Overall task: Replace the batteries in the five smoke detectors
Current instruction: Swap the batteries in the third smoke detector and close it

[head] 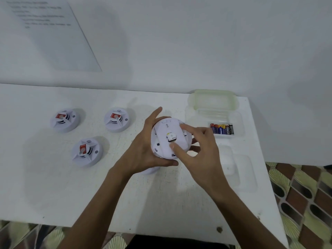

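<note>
My left hand [145, 150] grips a round white smoke detector [166, 139], held above the table with its back side up. My right hand [199, 146] lies over that back, its index fingertip pressing by the small labelled opening in the middle, its other fingers around the right rim. Three more detectors stand face up on the table: one at far left [64, 120], one in the middle [116, 119], one nearer me [87, 152]. Part of another white detector [150, 171] shows under my left wrist. Several batteries [221, 128] lie in a clear plastic box [237, 123].
The box's greenish lid [212, 99] leans behind it at the table's back right. A second clear container [239, 169] sits near the right edge. A printed sheet [48, 29] hangs on the wall. Patterned floor tiles [305, 203] lie beyond the table's right and front edges.
</note>
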### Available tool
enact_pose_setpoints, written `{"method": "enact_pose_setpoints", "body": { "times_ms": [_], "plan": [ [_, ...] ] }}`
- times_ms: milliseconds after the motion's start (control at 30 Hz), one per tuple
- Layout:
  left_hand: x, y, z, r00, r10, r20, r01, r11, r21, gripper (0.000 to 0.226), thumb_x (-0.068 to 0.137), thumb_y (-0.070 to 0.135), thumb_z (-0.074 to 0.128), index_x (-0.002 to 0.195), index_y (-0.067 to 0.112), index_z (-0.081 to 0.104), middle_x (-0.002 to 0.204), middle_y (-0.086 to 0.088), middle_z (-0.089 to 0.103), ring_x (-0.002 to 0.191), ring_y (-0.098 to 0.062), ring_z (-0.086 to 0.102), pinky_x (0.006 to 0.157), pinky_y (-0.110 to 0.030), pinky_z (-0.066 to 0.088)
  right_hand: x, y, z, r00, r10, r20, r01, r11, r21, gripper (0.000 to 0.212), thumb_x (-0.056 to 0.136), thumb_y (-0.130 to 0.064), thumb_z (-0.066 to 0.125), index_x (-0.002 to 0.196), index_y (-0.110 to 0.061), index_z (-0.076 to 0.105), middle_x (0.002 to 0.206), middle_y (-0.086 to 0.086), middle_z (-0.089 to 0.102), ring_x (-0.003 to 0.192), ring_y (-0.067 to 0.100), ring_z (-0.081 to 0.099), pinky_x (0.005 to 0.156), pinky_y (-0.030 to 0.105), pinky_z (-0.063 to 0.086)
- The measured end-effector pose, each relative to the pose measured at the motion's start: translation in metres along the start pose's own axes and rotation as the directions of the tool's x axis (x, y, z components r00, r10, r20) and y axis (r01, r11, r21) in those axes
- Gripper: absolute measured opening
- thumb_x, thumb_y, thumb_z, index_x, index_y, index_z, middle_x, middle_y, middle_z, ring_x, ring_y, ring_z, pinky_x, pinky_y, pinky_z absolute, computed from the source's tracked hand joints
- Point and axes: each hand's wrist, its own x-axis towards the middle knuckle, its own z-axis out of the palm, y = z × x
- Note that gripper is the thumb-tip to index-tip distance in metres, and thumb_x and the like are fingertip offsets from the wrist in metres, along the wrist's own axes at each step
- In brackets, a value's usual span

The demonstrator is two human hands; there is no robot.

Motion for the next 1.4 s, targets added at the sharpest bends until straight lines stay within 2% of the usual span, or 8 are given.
{"method": "enact_pose_setpoints", "body": {
  "times_ms": [200, 433, 600, 767, 900, 1000, 1200, 1400],
  "plan": [
    [-0.003, 0.003, 0.004, 0.998, 0.05, -0.036, -0.05, 0.999, -0.002, 0.113, 0.064, 0.064, 0.072, 0.147, 0.028, 0.003, 0.143, 0.019, 0.035, 0.134, -0.019, 0.036, 0.111, -0.048, 0.03, -0.008, -0.005, 0.007, 0.999, -0.048, 0.022, 0.048, 0.999, 0.007, 0.079, 0.064, -0.047, 0.078, 0.134, -0.035, 0.044, 0.132, -0.002, 0.045, 0.12, 0.007, 0.047, 0.092, 0.003, 0.042],
    [-0.009, 0.001, -0.001, 0.999, 0.03, -0.02, -0.03, 0.999, 0.013, 0.123, 0.06, 0.026, 0.087, 0.149, 0.02, 0.002, 0.141, 0.01, 0.04, 0.132, -0.016, 0.04, 0.108, -0.029, 0.035, -0.005, -0.01, 0.001, 0.986, -0.083, 0.147, 0.089, 0.995, -0.035, 0.073, 0.069, -0.041, 0.075, 0.13, -0.047, 0.036, 0.138, -0.006, 0.04, 0.12, -0.001, 0.042, 0.09, -0.002, 0.036],
    [-0.01, 0.001, 0.0, 0.996, 0.074, -0.043, -0.073, 0.997, 0.027, 0.115, 0.06, 0.052, 0.079, 0.145, 0.038, 0.003, 0.147, 0.019, 0.027, 0.136, -0.013, 0.032, 0.11, -0.023, 0.03, -0.008, -0.011, 0.003, 0.996, -0.036, 0.081, 0.052, 0.978, -0.203, 0.067, 0.072, -0.038, 0.082, 0.125, -0.041, 0.041, 0.137, -0.008, 0.034, 0.12, 0.001, 0.038, 0.082, -0.002, 0.037],
    [-0.009, -0.001, 0.0, 0.992, 0.11, -0.068, -0.1, 0.986, 0.133, 0.102, 0.06, 0.071, 0.068, 0.137, 0.057, 0.002, 0.145, 0.036, 0.013, 0.137, -0.003, 0.026, 0.111, -0.029, 0.028, -0.002, -0.021, 0.008, 0.989, 0.133, 0.071, -0.107, 0.951, -0.29, 0.067, 0.07, -0.036, 0.083, 0.121, -0.022, 0.042, 0.126, -0.006, 0.033, 0.119, 0.012, 0.034, 0.092, 0.025, 0.047],
    [-0.012, -0.012, 0.0, 0.998, 0.054, -0.044, -0.049, 0.993, 0.111, 0.106, 0.06, 0.07, 0.069, 0.139, 0.057, -0.001, 0.151, 0.009, 0.024, 0.136, -0.008, 0.03, 0.113, -0.038, 0.03, 0.007, -0.02, 0.006, 0.969, 0.204, 0.141, -0.167, 0.957, -0.238, 0.045, 0.075, -0.037, 0.079, 0.099, -0.025, 0.044, 0.115, -0.009, 0.034, 0.114, 0.009, 0.036, 0.078, 0.012, 0.037],
    [-0.014, -0.021, -0.003, 1.0, 0.002, -0.028, 0.0, 0.998, 0.057, 0.113, 0.064, 0.062, 0.072, 0.145, 0.043, -0.004, 0.152, 0.006, 0.023, 0.137, -0.007, 0.029, 0.113, -0.028, 0.028, 0.008, -0.022, 0.005, 0.983, 0.131, 0.13, -0.11, 0.981, -0.159, 0.023, 0.084, -0.035, 0.072, 0.086, -0.025, 0.051, 0.116, -0.012, 0.04, 0.115, 0.005, 0.039, 0.079, 0.004, 0.029],
    [-0.02, -0.039, -0.019, 0.996, 0.026, -0.09, -0.013, 0.991, 0.135, 0.113, 0.06, 0.038, 0.086, 0.146, 0.025, 0.015, 0.151, 0.025, 0.012, 0.141, -0.006, 0.021, 0.109, -0.015, 0.026, 0.032, -0.02, -0.006, 0.997, 0.063, 0.039, -0.067, 0.991, 0.115, 0.018, 0.089, -0.022, 0.069, 0.079, -0.014, 0.057, 0.075, -0.007, 0.059, 0.066, 0.007, 0.052, 0.059, 0.013, 0.042],
    [-0.022, -0.045, -0.026, 0.989, 0.013, -0.148, 0.005, 0.993, 0.119, 0.107, 0.059, 0.06, 0.076, 0.144, 0.038, 0.016, 0.154, 0.02, 0.008, 0.141, -0.008, 0.02, 0.111, -0.022, 0.026, 0.083, 0.024, 0.012, 0.999, -0.036, -0.029, 0.027, 0.965, -0.26, 0.015, 0.089, -0.022, 0.066, 0.081, -0.012, 0.06, 0.074, -0.002, 0.063, 0.062, 0.012, 0.053, 0.053, 0.018, 0.036]
  ]
}}
